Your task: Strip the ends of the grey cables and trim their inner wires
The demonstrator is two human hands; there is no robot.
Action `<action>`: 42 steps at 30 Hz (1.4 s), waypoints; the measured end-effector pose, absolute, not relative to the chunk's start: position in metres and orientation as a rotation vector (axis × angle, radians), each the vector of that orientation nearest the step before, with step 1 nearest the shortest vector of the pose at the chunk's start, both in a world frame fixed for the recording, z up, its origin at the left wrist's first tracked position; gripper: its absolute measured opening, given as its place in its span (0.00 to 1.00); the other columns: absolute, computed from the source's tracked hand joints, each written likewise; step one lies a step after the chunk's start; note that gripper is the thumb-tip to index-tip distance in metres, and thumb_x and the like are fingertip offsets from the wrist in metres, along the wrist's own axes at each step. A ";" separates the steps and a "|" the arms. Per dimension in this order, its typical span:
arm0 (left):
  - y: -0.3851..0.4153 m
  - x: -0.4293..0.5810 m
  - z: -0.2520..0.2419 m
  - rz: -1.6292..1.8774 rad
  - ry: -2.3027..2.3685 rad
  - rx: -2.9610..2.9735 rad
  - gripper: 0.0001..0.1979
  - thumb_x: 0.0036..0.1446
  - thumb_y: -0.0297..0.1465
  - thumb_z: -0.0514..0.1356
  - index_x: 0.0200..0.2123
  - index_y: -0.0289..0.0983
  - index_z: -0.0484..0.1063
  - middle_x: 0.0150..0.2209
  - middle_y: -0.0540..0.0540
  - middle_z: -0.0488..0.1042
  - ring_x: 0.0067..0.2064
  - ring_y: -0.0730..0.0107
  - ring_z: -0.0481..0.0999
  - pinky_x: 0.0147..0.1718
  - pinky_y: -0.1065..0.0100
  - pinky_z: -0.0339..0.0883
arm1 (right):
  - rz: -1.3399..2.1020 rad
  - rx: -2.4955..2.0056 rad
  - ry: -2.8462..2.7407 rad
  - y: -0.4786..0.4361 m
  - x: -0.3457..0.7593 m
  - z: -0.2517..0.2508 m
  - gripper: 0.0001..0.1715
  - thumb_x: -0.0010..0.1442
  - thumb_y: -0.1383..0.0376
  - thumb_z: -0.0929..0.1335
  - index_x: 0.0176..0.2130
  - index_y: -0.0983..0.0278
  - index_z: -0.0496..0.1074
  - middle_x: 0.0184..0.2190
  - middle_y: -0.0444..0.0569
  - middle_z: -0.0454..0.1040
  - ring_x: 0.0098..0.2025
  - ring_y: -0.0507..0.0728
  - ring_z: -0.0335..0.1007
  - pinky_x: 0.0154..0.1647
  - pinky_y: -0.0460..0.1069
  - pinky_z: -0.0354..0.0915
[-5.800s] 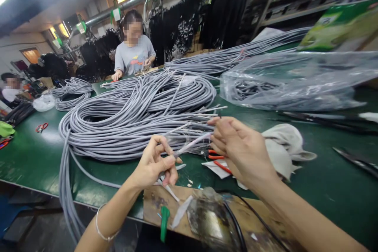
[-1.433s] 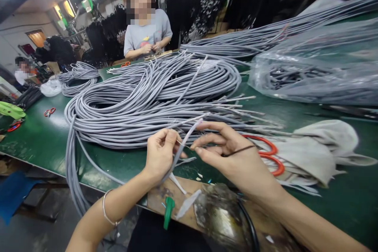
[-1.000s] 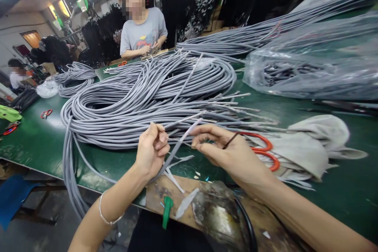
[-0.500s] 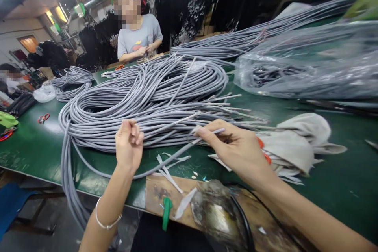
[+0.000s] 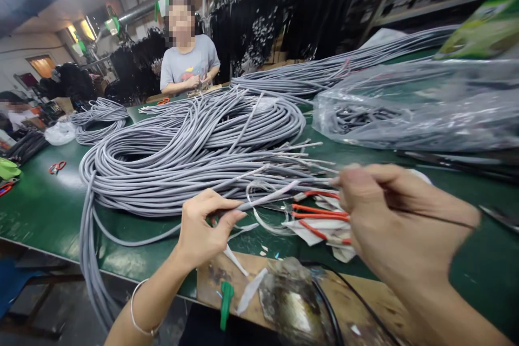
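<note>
My left hand (image 5: 208, 224) pinches a grey cable (image 5: 138, 240) between thumb and fingers, close to its end. A pale stripped-looking length (image 5: 279, 193) runs from that end to the right. My right hand (image 5: 399, 221) is closed with thumb and forefinger pressed together near the line of this pale length. What lies between those fingertips is too blurred to make out. Loose translucent strips (image 5: 259, 216) curl beneath the cable end. Orange-handled scissors (image 5: 320, 215) lie between my hands, partly over white cloth. Behind my hands spreads a large coiled bundle of grey cables (image 5: 138, 189).
A wooden board (image 5: 213, 275) at the front edge bears a green clamp-like piece (image 5: 226, 303) and a stained lump (image 5: 292, 292) with a black cord. A clear plastic bag (image 5: 425, 113) lies right on the green table (image 5: 52, 216). A person (image 5: 188, 65) works across it.
My left hand has moved right and now grips the cable near its end. My right hand has drawn right and nearer, away from the cable end, uncovering the orange scissor handles.
</note>
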State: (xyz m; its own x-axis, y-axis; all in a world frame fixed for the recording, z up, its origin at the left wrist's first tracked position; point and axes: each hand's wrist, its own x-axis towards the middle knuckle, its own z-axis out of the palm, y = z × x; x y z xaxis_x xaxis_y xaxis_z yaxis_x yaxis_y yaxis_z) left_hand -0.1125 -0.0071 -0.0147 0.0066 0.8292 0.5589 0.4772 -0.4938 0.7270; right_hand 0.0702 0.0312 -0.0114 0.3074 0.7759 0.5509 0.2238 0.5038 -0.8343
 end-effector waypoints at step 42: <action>-0.008 -0.107 -0.025 1.124 1.258 2.376 0.18 0.56 0.17 0.46 0.42 0.37 0.69 0.32 0.47 0.63 0.29 0.73 0.65 0.28 0.72 0.62 | 0.523 -0.764 -1.599 0.024 0.055 -0.020 0.08 0.51 0.71 0.68 0.22 0.62 0.69 0.19 0.41 0.64 0.17 0.46 0.52 0.14 0.44 0.49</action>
State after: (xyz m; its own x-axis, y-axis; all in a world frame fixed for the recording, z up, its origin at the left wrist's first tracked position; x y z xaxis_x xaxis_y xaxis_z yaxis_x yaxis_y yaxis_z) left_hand -0.1070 -0.0084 -0.0250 0.3385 0.7820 0.5234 0.6077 -0.6063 0.5128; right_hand 0.0545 0.0244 -0.0198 -0.0558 0.7279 0.6834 0.1840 0.6802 -0.7095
